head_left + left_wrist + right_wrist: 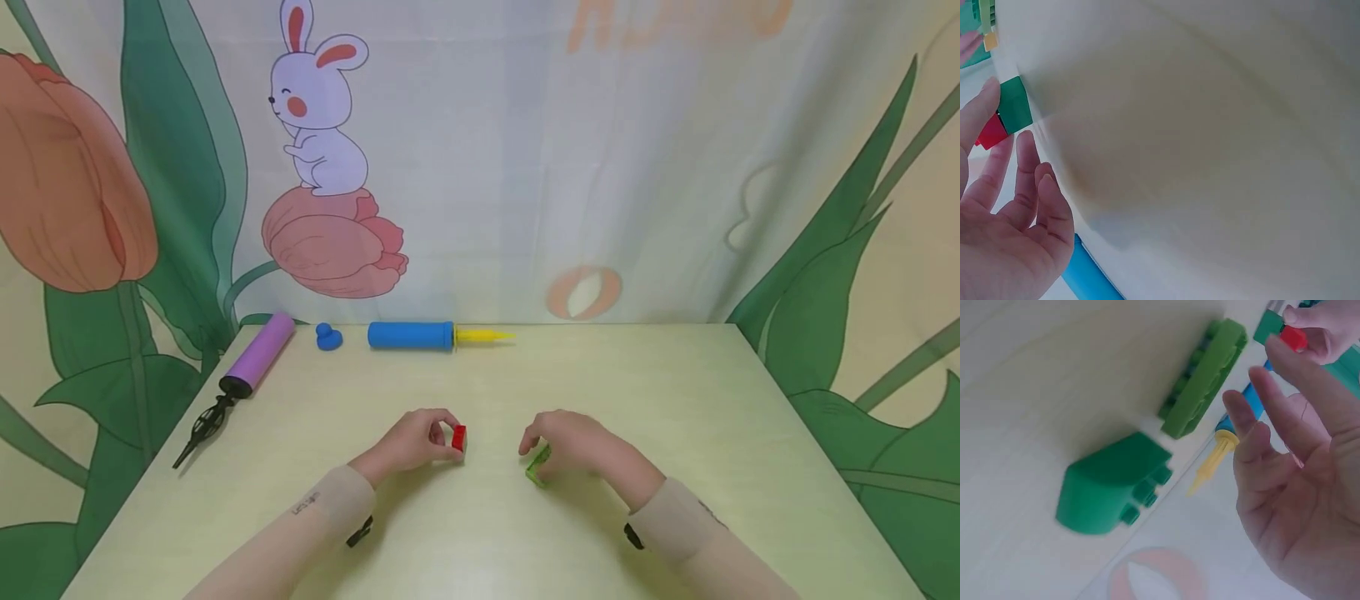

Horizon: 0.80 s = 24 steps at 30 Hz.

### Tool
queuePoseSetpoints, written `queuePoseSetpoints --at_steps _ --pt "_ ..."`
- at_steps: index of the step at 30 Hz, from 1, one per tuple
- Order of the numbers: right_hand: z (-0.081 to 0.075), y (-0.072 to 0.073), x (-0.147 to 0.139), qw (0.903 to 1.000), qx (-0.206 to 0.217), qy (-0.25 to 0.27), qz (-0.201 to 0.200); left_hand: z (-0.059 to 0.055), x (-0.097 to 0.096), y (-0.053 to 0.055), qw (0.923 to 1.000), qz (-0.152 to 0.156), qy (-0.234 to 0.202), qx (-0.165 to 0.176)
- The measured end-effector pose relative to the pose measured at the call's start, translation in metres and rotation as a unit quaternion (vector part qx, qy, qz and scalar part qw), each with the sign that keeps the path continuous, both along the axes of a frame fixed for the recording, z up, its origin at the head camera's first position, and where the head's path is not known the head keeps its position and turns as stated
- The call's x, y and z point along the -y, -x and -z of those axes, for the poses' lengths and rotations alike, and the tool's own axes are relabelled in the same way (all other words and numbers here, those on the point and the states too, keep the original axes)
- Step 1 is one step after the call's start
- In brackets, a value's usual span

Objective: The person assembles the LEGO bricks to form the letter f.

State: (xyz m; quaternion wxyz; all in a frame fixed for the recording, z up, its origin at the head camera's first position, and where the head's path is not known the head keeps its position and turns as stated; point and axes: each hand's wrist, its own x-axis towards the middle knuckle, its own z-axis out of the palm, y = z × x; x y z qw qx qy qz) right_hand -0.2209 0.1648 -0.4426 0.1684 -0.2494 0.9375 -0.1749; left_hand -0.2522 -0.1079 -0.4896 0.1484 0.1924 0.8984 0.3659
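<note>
My left hand (418, 439) pinches a red toy brick (459, 438) between thumb and forefinger. A dark green brick (1016, 105) is joined to that red one, as the left wrist view shows. Across from it, my right hand (572, 442) hovers with its fingers loosely bent and spread, gripping nothing. Near its fingers lies a light green studded brick (1205, 378) on its side. Beside that one is a dark green brick with a rounded end (1110, 484), its studs facing sideways. In the head view the right hand hides this rounded brick.
At the table's back edge lie a blue pump (411, 336) with a yellow nozzle (483, 336) and a small blue knobbed piece (327, 337). A purple pump (261, 352) with a black tip lies at the left edge. Behind the table (660, 392) hangs a printed curtain (480, 167).
</note>
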Motion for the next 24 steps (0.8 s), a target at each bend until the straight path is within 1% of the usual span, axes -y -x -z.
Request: queuePoseSetpoints --at_steps 5,7,11,16,20,24 --pt "0.007 -0.004 -0.005 0.9975 -0.038 -0.037 -0.046 0.002 0.0 0.0 1.0 0.0 0.006 -0.001" --pt "0.011 -0.005 -0.005 0.9962 -0.055 -0.046 -0.051 0.002 -0.001 0.0 1.0 0.0 0.008 -0.001" --pt "0.015 -0.005 -0.005 0.9949 -0.074 -0.046 -0.05 0.003 -0.001 0.0 0.9999 0.002 0.01 -0.005" --pt "0.017 -0.003 -0.005 0.9952 -0.078 -0.028 -0.052 0.004 -0.001 0.0 0.9999 0.003 0.013 -0.008" --pt "0.014 -0.001 -0.004 0.9953 -0.085 0.0 -0.047 0.004 -0.001 0.0 0.9998 0.004 0.015 -0.012" --pt "0.009 0.001 -0.002 0.9943 -0.096 0.016 -0.043 0.003 -0.002 0.0 0.9998 0.001 0.018 -0.008"
